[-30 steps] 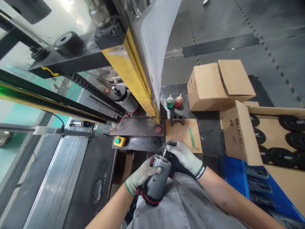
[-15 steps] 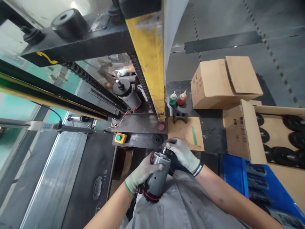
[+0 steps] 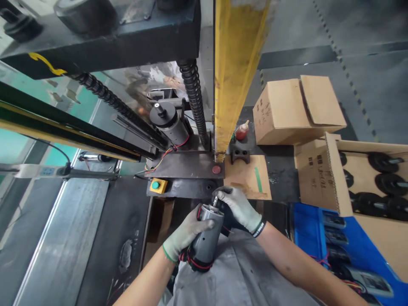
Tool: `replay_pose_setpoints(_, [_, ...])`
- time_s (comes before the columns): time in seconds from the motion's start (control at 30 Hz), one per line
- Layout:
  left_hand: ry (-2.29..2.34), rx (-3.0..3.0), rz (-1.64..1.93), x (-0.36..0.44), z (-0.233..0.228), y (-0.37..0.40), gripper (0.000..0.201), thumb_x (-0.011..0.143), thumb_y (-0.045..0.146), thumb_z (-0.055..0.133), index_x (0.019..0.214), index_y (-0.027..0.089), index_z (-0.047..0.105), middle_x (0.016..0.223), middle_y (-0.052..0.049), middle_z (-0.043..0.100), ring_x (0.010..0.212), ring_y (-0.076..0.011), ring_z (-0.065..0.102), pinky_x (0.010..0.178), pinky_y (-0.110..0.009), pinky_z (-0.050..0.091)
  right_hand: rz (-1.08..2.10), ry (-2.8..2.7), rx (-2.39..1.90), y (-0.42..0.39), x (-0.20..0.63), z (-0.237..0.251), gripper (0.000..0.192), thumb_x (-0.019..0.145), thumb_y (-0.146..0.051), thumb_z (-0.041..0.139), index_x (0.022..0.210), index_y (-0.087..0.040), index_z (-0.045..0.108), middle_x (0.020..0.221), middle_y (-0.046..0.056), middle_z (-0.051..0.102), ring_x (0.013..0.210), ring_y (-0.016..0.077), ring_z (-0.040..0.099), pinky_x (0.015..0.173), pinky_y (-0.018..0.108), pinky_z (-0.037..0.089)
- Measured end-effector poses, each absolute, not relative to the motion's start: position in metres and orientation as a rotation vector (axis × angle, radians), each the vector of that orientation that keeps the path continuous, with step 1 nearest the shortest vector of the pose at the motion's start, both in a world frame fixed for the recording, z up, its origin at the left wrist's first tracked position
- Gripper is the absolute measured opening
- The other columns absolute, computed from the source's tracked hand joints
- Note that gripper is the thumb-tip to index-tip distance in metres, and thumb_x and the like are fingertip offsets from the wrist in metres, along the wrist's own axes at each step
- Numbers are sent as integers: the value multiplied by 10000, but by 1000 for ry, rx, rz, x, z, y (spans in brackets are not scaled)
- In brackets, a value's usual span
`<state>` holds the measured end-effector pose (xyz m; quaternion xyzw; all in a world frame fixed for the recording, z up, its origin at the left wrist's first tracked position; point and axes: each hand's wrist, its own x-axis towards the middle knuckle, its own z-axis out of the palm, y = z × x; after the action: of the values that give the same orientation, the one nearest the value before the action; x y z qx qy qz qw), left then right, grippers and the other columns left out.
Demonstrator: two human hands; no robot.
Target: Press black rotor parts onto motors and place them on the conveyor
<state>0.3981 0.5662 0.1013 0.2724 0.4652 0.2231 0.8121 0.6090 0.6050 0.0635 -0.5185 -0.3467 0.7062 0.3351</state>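
Note:
A grey cylindrical electric motor (image 3: pixel 208 238) is tilted up against my lap, its lower end wrapped with red and black wires. Round its body my gloved left hand (image 3: pixel 188 231) is closed, thumb across the front. At the top, the thumb and fingers of my gloved right hand (image 3: pixel 237 204) pinch the metal motor shaft (image 3: pixel 215 200). A second motor (image 3: pixel 174 127), capped with a black disc, stands upright in the press ahead, with red and yellow leads running from its base.
The press's yellow column (image 3: pixel 236 76) and black crossbar (image 3: pixel 111 51) rise in front. A green button box (image 3: pixel 158 185) sits on its bench. To the right are a closed carton (image 3: pixel 287 110), an open carton (image 3: pixel 320 178) of black discs with shafts, and a blue bin (image 3: pixel 307 231) of motors.
My view has shifted, so the yellow column now hides the green bottle. Both hands keep the same hold on the motor and its shaft.

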Motion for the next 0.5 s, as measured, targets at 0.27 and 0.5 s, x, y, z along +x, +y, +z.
replay_pose_setpoints(0.27, [1111, 556, 433, 379, 92, 565, 624, 857, 481, 819, 1376, 170, 669, 1265, -117, 763, 1064, -273, 694, 940, -331, 513, 842, -1155, -2456, 624, 753, -37, 394, 910, -473, 674, 1146, -180, 791, 1182, 139, 794, 1111, 300, 731, 947, 365, 532])
replay_pose_setpoints(0.5, [1206, 453, 448, 378, 93, 556, 639, 910, 480, 769, 1460, 192, 620, 1276, -101, 773, 1070, -270, 715, 937, -322, 529, 882, -1203, -2599, 645, 779, -84, 234, 824, -410, 738, 823, -180, 779, 963, 184, 793, 982, 328, 744, 845, 393, 521])
